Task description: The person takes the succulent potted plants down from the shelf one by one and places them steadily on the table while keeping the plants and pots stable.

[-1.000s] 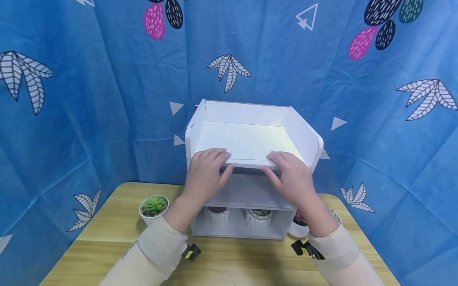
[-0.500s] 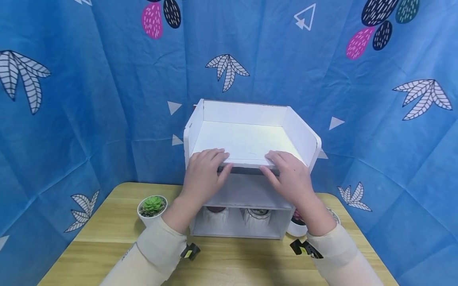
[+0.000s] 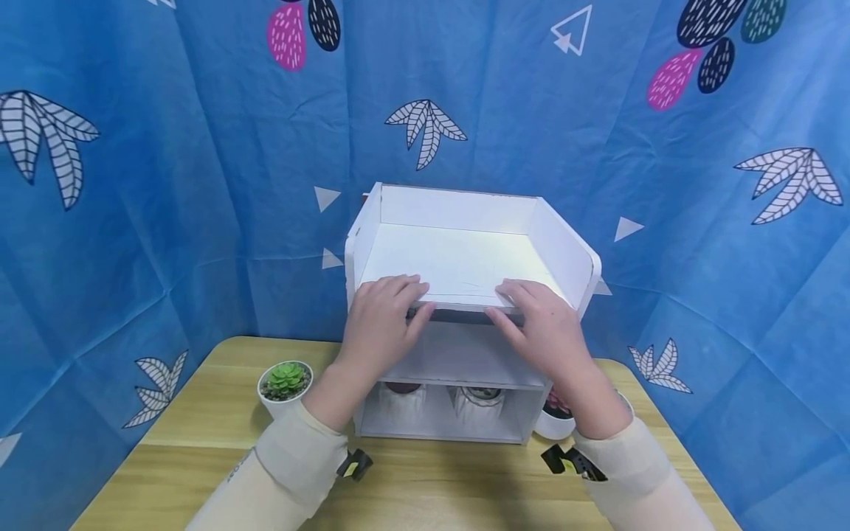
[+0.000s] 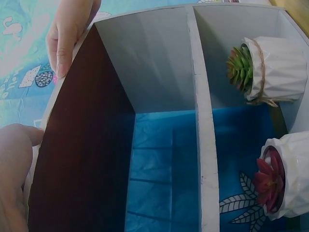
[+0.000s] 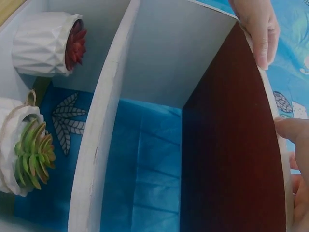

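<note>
A white wooden shelf unit [image 3: 458, 354] stands upright on the table, its top a shallow tray [image 3: 458, 258] with raised sides and back. My left hand [image 3: 381, 324] pinches the front edge of the top board near the left, fingers above and thumb below. My right hand [image 3: 547, 328] grips the same edge further right in the same way. The board's underside [image 4: 91, 145] is dark brown in the left wrist view. In the lower compartment sit two white ribbed pots, with a green succulent [image 4: 240, 70] tied with twine and a red succulent [image 4: 270, 181].
A small white pot with a green succulent [image 3: 285, 381] stands left of the shelf. On the right, a pot with a red plant [image 3: 555, 417] and another pot are partly hidden behind my right forearm. Blue patterned cloth [image 3: 265, 147] hangs behind the wooden table [image 3: 186, 450].
Both hands stay on the shelf's front edge, and the shelf stands in the same place. Only the head view shifts slightly.
</note>
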`<state>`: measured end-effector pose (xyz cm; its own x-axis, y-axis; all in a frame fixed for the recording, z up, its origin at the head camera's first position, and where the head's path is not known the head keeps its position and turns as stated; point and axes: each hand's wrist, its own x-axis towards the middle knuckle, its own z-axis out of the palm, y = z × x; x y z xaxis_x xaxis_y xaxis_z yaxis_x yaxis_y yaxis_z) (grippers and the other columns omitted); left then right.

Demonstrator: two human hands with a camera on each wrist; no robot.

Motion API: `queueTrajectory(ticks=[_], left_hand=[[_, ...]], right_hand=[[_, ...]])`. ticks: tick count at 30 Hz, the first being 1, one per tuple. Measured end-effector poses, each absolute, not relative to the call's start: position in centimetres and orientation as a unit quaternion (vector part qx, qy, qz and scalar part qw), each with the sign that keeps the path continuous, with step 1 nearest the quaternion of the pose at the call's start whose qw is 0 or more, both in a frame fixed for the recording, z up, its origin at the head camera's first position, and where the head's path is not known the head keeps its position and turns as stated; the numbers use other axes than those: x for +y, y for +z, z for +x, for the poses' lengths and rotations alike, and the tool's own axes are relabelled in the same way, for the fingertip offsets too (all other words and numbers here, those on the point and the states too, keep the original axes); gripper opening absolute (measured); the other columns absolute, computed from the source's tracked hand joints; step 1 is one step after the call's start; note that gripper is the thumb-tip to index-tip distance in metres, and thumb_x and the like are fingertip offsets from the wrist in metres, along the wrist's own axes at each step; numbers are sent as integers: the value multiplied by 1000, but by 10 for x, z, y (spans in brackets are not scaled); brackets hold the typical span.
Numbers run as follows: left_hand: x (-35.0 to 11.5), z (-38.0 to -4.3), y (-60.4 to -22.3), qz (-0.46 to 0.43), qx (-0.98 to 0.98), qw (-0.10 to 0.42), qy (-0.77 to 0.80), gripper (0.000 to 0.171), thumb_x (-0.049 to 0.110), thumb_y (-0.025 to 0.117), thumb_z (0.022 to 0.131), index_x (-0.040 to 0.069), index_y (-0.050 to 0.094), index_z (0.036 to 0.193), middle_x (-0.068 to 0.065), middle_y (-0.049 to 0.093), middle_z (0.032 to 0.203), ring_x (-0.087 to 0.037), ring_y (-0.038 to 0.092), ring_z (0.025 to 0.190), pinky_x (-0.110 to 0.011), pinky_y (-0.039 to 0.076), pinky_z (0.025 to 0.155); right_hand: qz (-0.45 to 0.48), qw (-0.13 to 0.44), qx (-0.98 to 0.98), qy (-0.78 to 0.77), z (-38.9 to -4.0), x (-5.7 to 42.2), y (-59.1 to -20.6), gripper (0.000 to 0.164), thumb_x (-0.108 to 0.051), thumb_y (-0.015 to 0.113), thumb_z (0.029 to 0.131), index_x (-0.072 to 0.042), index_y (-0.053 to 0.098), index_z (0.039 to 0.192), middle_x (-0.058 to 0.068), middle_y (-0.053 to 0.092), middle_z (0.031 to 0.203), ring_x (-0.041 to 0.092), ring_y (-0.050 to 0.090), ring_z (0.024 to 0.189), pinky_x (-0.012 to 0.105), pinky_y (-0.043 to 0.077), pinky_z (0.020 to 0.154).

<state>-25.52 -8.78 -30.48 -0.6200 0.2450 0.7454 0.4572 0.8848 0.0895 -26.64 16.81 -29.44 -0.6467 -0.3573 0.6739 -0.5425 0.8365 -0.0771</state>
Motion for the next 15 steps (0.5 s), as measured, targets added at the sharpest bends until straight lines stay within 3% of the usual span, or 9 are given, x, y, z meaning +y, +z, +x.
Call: queueTrajectory(ticks=[7,15], left_hand=[[-87,-254,-303,-198,-891,386,-138,35,40,62,99,18,70,125,-2,65,133,-24,59,123,-45,46,97],[-87,-254,-304,-196,-891,386,-138,35,40,63,98,18,70,124,-2,66,132,-23,60,122,-44,46,97]], right_hand=[[254,314,-903,151,-264,171,-291,47,-40,70,93,-10,65,129,12,63,134,32,55,128,54,46,103],[269,304,-893,196,-259,172,-288,36,-34,68,96,-10,67,123,11,63,131,31,54,127,53,44,105]])
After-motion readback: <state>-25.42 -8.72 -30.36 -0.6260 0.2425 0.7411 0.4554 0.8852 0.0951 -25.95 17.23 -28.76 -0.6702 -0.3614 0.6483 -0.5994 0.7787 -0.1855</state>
